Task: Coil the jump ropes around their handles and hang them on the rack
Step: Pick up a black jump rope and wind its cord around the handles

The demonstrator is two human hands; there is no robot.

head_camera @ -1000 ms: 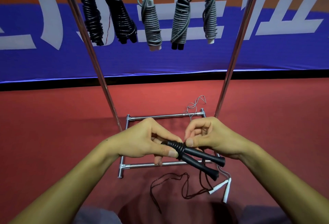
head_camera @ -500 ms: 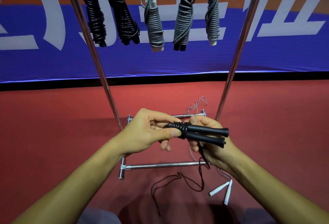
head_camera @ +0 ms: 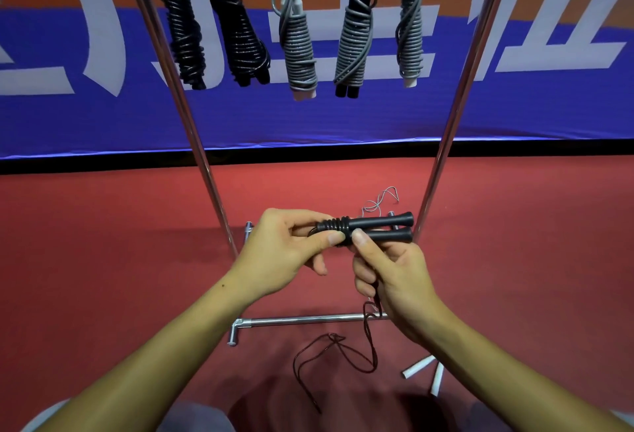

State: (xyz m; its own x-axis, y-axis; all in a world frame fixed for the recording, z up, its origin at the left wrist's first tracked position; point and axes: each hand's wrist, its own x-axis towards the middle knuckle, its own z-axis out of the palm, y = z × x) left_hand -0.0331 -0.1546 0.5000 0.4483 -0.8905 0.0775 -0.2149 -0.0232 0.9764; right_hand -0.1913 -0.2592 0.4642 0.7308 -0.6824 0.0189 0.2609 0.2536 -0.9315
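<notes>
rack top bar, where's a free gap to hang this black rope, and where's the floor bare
On the rack, the only open stretch of bar is between the rightmost grey bundle and the right pole. Left of that, five bundles hang close together. The red floor is bare left of the left pole and right of the right pole; loose dark rope and white handles clutter it near the base.

Matt black handles, shiny metal rack

The handles [head_camera: 377,229] look smooth matt plastic; the rack [head_camera: 308,320] is polished metal tube (glossy), standing on matt red floor [head_camera: 103,243]
</notes>
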